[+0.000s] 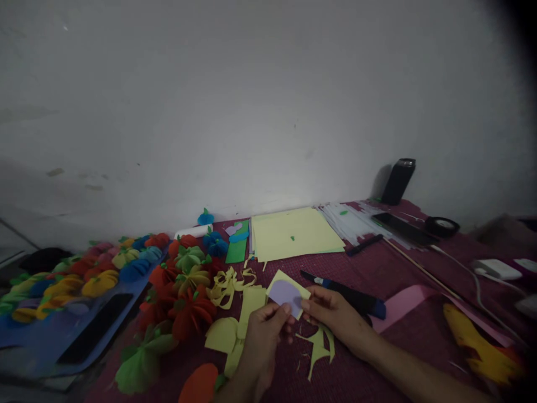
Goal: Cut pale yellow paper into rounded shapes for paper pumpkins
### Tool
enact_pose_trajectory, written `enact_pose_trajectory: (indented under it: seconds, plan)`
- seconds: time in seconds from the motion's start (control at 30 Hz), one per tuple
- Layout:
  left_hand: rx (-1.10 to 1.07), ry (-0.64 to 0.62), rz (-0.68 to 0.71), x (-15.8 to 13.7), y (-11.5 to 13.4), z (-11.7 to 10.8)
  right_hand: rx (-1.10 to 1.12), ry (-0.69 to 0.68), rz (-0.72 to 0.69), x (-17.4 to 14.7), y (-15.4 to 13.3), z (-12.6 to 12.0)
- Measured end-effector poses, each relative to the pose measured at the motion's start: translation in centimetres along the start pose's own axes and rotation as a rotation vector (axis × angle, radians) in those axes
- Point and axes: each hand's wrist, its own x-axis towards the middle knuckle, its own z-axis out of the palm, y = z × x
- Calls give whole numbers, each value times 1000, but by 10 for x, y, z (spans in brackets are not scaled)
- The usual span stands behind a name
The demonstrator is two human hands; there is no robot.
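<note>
Between both hands is a piece of pale yellow paper with a lilac paper shape lying on its face. My left hand pinches the two at their lower edge, thumb on top. At the right edge, my right hand grips the yellow paper between thumb and fingers. Below the right hand lie yellow offcuts. Left of my left hand are cut yellow paper pieces, with curled yellow scraps behind them. A dark, pointed tool with a blue-black handle rests just beyond my right hand.
Colourful paper pumpkins crowd the left side, some on a blue board. Yellow sheets lie at the back beside white strips. To the right are pink ribbon, a thin stick, a black container and a cable.
</note>
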Motion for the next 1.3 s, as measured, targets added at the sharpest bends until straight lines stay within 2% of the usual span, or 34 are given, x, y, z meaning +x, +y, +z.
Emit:
enact_pose_trajectory:
  seconds: [0.17,0.27,0.5,0.77,1.17,1.3]
  plan:
    - [111,-68,-11,-3,-1,2,-95,-9,50,0,2,-5]
    - [177,-101,47,-3,8,-3,-72,-37,43,2,1,-12]
    - [276,-60,105,-2,24,-14,-56,-70,12,4,0,-19]
    - [258,-140,-27,-2,19,-14,-122,-123,35,0,-1,-17]
    - [243,-190,-50,0,10,-15,-159,-177,1,-1,-2,-15]
    - [226,-212,-26,1,10,-15,-145,-185,29,-1,0,-15]
